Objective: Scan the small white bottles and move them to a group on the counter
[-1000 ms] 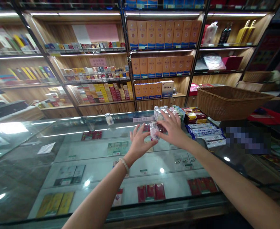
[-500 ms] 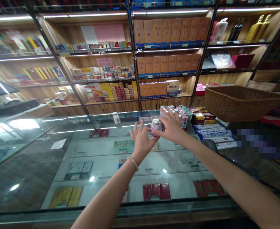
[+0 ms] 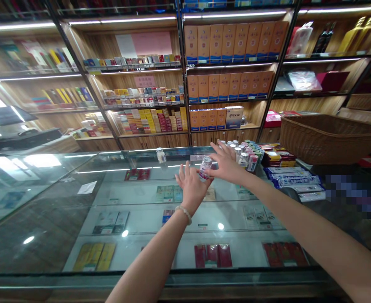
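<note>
A small clear bottle (image 3: 205, 167) with a pale cap and a pinkish-purple label is held upright above the glass counter (image 3: 179, 233). My left hand (image 3: 191, 185), with a beaded bracelet at its wrist, grips the bottle low on its left side with thumb and index finger; its other fingers are spread. From the right, my right hand (image 3: 227, 165) pinches the same bottle, its other fingers raised. A similar capped bottle (image 3: 161, 155) stands alone to the left on the counter. Behind my right hand stands a group of small bottles (image 3: 244, 160), partly covered by it.
A wicker basket (image 3: 327, 141) sits at the right, near blue-and-white packets (image 3: 294, 179) and red-and-gold packs (image 3: 278, 155). Cigarette packs (image 3: 213, 255) lie under the glass. Lit shelves with orange boxes (image 3: 217, 44) rise behind. A white paper (image 3: 87, 187) is at the left.
The whole view has shifted, so the counter and shelves sit farther right. Relative to them, my right hand and the bottle have moved slightly left, and more of the grouped bottles shows.
</note>
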